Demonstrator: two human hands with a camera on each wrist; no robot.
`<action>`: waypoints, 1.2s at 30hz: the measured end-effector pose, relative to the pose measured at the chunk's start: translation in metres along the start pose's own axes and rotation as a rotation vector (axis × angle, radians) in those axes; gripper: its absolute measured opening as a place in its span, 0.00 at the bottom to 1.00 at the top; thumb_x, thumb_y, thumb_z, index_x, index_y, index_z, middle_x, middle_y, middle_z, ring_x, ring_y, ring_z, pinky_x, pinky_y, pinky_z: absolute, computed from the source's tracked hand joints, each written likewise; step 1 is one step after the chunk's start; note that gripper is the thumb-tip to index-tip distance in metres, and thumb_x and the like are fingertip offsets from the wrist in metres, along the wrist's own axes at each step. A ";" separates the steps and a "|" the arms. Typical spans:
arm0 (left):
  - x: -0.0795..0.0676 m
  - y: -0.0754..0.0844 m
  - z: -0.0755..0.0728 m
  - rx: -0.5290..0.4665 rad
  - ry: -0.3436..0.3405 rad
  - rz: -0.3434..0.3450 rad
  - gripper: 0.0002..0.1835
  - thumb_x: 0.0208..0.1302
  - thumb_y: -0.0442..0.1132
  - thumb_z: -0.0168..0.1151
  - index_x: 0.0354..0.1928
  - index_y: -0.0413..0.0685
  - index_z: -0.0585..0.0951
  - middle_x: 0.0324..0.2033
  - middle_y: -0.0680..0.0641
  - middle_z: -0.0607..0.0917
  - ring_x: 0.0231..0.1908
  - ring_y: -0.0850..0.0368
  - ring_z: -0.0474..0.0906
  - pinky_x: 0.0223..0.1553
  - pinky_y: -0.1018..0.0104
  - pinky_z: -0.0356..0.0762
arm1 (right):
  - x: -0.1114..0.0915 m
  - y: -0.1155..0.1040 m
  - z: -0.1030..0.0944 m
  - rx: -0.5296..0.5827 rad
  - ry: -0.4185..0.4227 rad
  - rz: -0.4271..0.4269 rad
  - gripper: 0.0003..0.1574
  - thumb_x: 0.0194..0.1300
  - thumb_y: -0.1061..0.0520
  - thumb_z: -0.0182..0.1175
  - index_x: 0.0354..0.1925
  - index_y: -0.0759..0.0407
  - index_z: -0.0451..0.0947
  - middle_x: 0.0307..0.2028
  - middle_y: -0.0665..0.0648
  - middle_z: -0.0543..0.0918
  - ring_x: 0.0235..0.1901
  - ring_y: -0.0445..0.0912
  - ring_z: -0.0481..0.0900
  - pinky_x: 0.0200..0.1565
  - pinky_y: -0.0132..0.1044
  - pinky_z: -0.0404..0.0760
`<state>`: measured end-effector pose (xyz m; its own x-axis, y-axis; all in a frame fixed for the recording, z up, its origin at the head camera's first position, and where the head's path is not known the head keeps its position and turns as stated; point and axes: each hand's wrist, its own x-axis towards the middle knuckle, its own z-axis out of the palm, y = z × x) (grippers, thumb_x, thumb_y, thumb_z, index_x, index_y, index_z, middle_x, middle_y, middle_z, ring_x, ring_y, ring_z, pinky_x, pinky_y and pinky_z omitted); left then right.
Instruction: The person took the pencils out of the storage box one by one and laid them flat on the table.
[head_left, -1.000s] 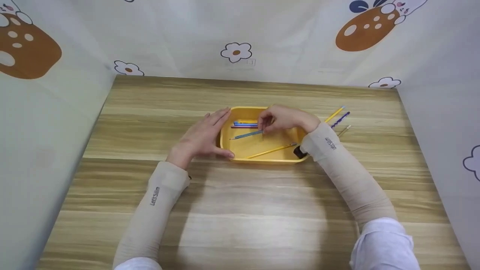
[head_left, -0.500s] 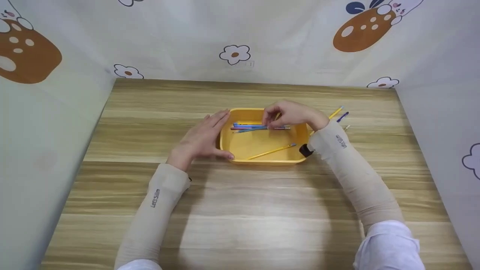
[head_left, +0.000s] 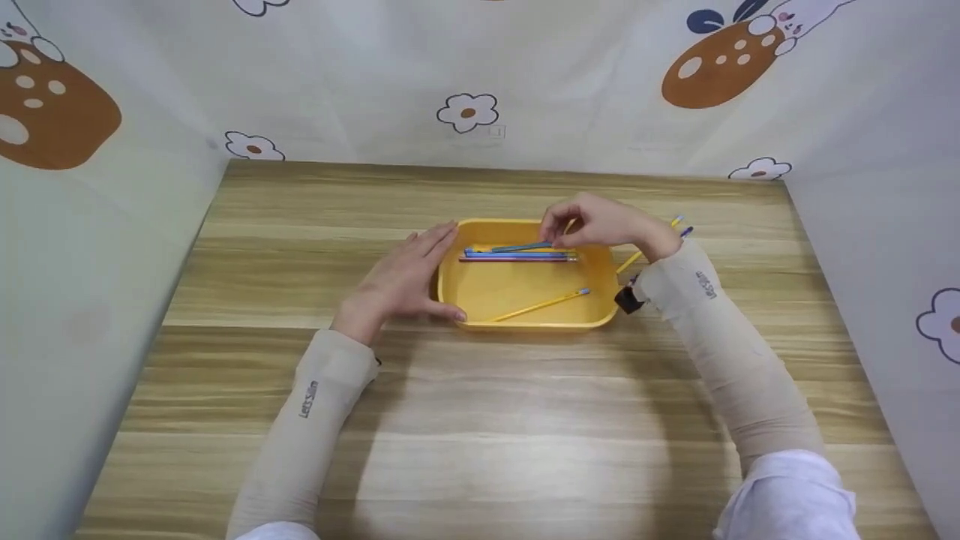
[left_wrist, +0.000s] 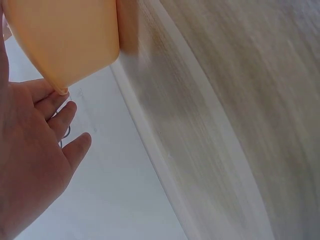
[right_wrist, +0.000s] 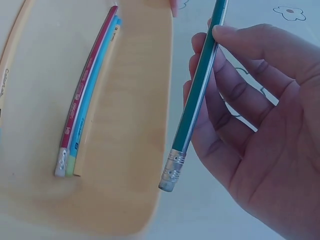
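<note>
A yellow plastic tray (head_left: 532,325) sits on the table. My left hand (head_left: 401,281) rests against its left end, thumb and fingers extended; fingertips touch the rim in the left wrist view. Over the tray's back right part, my right hand (head_left: 600,221) pinches a teal pencil (right_wrist: 197,95) between thumb and fingers, its silver ferrule end hanging free. Below that pencil, a maroon pencil (right_wrist: 87,95), a blue pencil (right_wrist: 95,95) and a yellow pencil (right_wrist: 102,95) lie side by side along the back. Another yellow pencil (head_left: 540,305) lies slanted near the tray's front wall.
Right of the tray, a yellow pencil (head_left: 630,261) and a dark blue pencil (head_left: 686,232) are partly hidden by my right wrist. A black wrist camera (head_left: 628,300) sits beside the tray's right end. A patterned curtain (head_left: 360,82) stands behind the wooden table (head_left: 525,420).
My right hand has moved back and to the right with the teal pencil, which has turned from slanted to nearly parallel with the row. My left hand has stayed at the tray.
</note>
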<state>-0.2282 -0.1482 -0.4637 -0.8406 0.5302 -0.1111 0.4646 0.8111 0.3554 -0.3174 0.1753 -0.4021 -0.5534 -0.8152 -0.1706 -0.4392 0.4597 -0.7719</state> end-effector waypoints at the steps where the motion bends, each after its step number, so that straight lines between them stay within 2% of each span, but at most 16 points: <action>1: 0.000 0.000 0.000 -0.002 0.000 -0.002 0.72 0.42 0.77 0.68 0.80 0.47 0.44 0.80 0.48 0.46 0.80 0.50 0.43 0.82 0.51 0.41 | -0.002 0.000 -0.001 0.002 0.008 -0.009 0.09 0.66 0.65 0.62 0.44 0.66 0.83 0.41 0.65 0.86 0.38 0.38 0.79 0.42 0.24 0.81; 7: 0.000 0.001 0.000 -0.002 -0.010 -0.015 0.72 0.42 0.76 0.69 0.80 0.48 0.44 0.81 0.48 0.46 0.80 0.51 0.43 0.82 0.52 0.41 | -0.015 0.003 -0.008 0.023 0.048 -0.017 0.09 0.66 0.66 0.60 0.44 0.67 0.82 0.40 0.64 0.85 0.39 0.37 0.79 0.43 0.24 0.82; 14: 0.000 0.000 0.000 0.029 -0.025 -0.012 0.72 0.42 0.78 0.67 0.80 0.47 0.43 0.81 0.48 0.46 0.80 0.50 0.43 0.81 0.52 0.43 | -0.032 0.008 -0.016 0.023 0.108 -0.004 0.10 0.67 0.67 0.57 0.45 0.68 0.82 0.40 0.57 0.84 0.37 0.37 0.79 0.42 0.25 0.83; 21: 0.000 0.000 -0.001 0.023 -0.027 -0.014 0.72 0.42 0.79 0.66 0.80 0.47 0.43 0.81 0.47 0.45 0.80 0.50 0.42 0.81 0.51 0.42 | -0.050 0.021 -0.022 0.016 0.191 0.012 0.10 0.69 0.67 0.57 0.46 0.70 0.81 0.42 0.68 0.84 0.39 0.41 0.81 0.44 0.23 0.82; 31: 0.000 0.001 -0.002 0.010 -0.032 -0.016 0.72 0.42 0.78 0.67 0.80 0.48 0.43 0.81 0.48 0.44 0.80 0.50 0.42 0.81 0.52 0.41 | -0.072 0.042 -0.028 -0.025 0.334 0.048 0.11 0.67 0.69 0.58 0.46 0.71 0.81 0.40 0.64 0.84 0.36 0.32 0.78 0.39 0.21 0.79; 36: 0.001 0.001 -0.002 0.015 -0.026 -0.009 0.73 0.41 0.79 0.66 0.80 0.48 0.43 0.81 0.48 0.44 0.80 0.50 0.42 0.81 0.52 0.41 | -0.080 0.035 -0.029 -0.038 0.369 0.097 0.11 0.67 0.72 0.55 0.46 0.77 0.79 0.39 0.67 0.83 0.36 0.31 0.77 0.39 0.18 0.78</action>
<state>-0.2296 -0.1476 -0.4618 -0.8374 0.5286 -0.1388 0.4608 0.8195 0.3407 -0.3092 0.2673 -0.3979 -0.8082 -0.5889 -0.0049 -0.3941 0.5469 -0.7386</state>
